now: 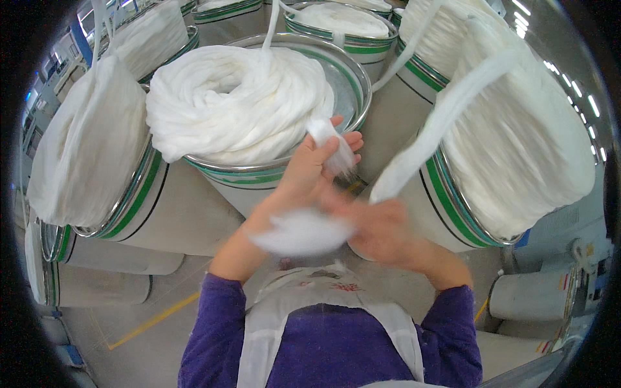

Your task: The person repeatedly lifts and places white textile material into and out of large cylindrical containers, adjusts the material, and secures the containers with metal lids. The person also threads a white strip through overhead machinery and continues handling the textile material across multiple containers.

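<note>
My left hand is raised at the rim of the middle can and pinches the frayed end of a white fibre strand that leads out of the coiled white sliver in that can. My right hand, blurred by motion, grips a second thick white strand that runs up and to the right over the full can on the right. A blurred tuft of white fibre lies across my left wrist, between both hands.
Tall cans with green-banded rims, heaped with white sliver, crowd around: one at left, several at the back. Grey floor with a yellow line lies lower left. Machinery stands at right.
</note>
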`<state>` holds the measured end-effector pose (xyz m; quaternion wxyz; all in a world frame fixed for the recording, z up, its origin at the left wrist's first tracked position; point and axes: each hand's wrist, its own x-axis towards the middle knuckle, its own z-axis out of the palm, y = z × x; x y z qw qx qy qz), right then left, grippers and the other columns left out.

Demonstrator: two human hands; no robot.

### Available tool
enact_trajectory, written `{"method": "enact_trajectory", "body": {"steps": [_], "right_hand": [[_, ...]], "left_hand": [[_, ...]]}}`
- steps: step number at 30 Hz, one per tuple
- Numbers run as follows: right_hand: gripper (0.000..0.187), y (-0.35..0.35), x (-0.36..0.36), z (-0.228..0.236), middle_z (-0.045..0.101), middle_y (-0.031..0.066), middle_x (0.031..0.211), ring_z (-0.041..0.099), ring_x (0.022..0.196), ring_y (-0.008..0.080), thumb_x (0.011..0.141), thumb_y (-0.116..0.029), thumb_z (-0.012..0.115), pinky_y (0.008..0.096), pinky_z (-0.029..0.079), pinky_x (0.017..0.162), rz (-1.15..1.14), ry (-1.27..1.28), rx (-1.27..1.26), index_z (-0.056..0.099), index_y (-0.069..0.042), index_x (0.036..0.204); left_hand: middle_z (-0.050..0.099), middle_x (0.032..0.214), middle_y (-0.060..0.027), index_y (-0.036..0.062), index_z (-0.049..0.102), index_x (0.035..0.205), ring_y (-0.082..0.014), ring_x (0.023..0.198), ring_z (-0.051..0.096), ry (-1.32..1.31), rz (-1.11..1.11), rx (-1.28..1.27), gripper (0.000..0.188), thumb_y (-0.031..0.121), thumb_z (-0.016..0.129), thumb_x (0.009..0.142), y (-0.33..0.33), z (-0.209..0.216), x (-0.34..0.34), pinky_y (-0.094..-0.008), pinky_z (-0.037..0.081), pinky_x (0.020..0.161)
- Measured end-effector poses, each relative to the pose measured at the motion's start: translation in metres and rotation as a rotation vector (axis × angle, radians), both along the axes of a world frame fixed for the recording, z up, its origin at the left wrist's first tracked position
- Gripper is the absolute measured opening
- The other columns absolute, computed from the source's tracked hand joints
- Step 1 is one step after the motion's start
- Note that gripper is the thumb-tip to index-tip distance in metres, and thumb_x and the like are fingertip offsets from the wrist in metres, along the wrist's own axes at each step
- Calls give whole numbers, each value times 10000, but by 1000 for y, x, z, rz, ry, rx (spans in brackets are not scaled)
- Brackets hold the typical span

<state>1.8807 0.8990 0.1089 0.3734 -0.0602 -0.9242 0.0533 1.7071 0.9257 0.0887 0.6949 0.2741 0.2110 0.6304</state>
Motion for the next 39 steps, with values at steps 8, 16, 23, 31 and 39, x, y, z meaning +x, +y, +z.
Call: {"method": "enact_trajectory", "body": {"steps": [8,16,23,31,39], "right_hand": [[668,32,-16,-19,645,83,690,505,457,82,888,-41,512,221,393,418,-439,159,-1134,172,-46,1462],[614,27,0,-48,628,77,747,550,508,139,871,-90,536,289,453,469,-401,238,-1144,306,-154,1437],[656,23,5,-66,492,67,701,580,572,238,747,-79,588,363,486,486,-711,-40,-178,448,-253,1364],[395,-1,10,-48,624,78,920,572,862,265,783,-128,638,428,438,804,-580,53,124,610,-133,1177],[342,-39,-41,-303,622,150,1004,579,906,309,918,-313,477,419,434,842,545,-1197,-825,617,-65,1106]], "left_hand": [[498,1307,-137,86,328,1355,-246,1133,527,-98,49,41,447,312,405,976,-6,-21,14,-334,460,758],[349,1442,-163,102,183,1457,-281,1321,358,-24,170,124,556,376,323,995,-9,-24,30,-434,270,1099],[365,1432,-157,123,136,1462,-263,1315,368,-200,38,6,513,212,341,1000,-8,-17,31,-419,326,1068],[437,1375,-162,85,222,1420,-278,1277,413,35,172,-72,512,120,445,960,0,-20,35,-418,356,1048],[545,1206,-154,23,386,1313,-272,1116,529,-21,-43,-90,408,211,467,960,-7,-17,24,-410,428,965]]}}
